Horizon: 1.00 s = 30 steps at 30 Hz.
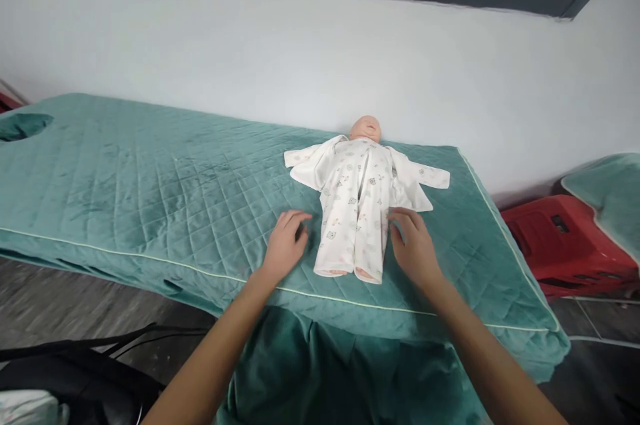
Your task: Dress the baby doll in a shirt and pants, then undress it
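A baby doll (366, 128) lies on its back on a green quilted massage bed, its head by the wall. White printed pants (345, 218) cover its legs, with the feet barely showing at the cuffs. The white jacket (420, 175) is spread out to both sides, sleeves stretched outward. My left hand (287, 245) is beside the left pant leg, slightly apart from it, fingers curved and thumb separated. My right hand (416, 246) is at the other leg's outer edge; its fingertips meet the fabric there, and I cannot tell whether they press on it. Neither hand grips anything.
The green bed cover (150, 185) extends far to the left, where it has a face hole (25, 126). Behind stands a white wall (225, 52). A red plastic stool (565, 245) is off the bed's right end. A black bag (75, 385) sits at lower left.
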Motion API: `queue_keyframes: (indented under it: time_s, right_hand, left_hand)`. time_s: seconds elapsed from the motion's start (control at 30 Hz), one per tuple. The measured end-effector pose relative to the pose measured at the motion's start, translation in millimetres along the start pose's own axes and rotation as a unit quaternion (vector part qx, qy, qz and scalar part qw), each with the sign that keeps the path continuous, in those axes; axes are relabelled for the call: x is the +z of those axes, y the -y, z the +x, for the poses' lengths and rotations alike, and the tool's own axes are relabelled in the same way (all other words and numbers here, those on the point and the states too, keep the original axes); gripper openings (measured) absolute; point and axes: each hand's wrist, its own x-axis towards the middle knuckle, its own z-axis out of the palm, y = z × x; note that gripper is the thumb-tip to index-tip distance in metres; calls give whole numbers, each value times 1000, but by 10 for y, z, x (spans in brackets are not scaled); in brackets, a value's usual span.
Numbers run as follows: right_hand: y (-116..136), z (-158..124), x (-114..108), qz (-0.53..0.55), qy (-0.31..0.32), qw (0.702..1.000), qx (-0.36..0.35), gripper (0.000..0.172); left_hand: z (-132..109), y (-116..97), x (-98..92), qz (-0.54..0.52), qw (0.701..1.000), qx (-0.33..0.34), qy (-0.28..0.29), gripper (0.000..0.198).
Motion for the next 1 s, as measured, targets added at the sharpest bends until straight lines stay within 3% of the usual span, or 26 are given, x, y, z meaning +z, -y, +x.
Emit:
queue_keyframes:
  time_s: [0.1,0.17,0.3,0.47,0.57,0.67,0.77,0.9,1.0]
  right_hand:
    - [-420,254,223,-64,48,997,13,32]
    - [-569,387,354,-84,82,993,-8,31]
    - [-686,549,487,-97,122,985,-69,29]
    - [-768,624,519,-59,117,986,-100,29]
    - [-755,653,531,-46,91,992,-73,33]
    - [-707,681,529,-34,66,997,-38,36]
    - [-670,671,476,-32,73,995,-55,32]
    - [-654,555,295,1,99,990,-100,25]
    - [-667,439,154,46,85,989,-112,25]
  left_hand:
    - [536,164,148,71,996,17,57,39]
    - [832,230,245,86,991,19,98,45]
    - [1139,309,396,123,976,65,165,40]
    - [1195,322,522,89,965,162,185,39]
    - [1222,237,558,34,961,188,200,43]
    - [1236,98,566,-22,968,153,199,51]
    - [1217,-1,563,-40,975,107,193,56]
    - [1185,-7,575,-4,978,103,183,50]
    - [1172,17,602,33,979,116,167,44]
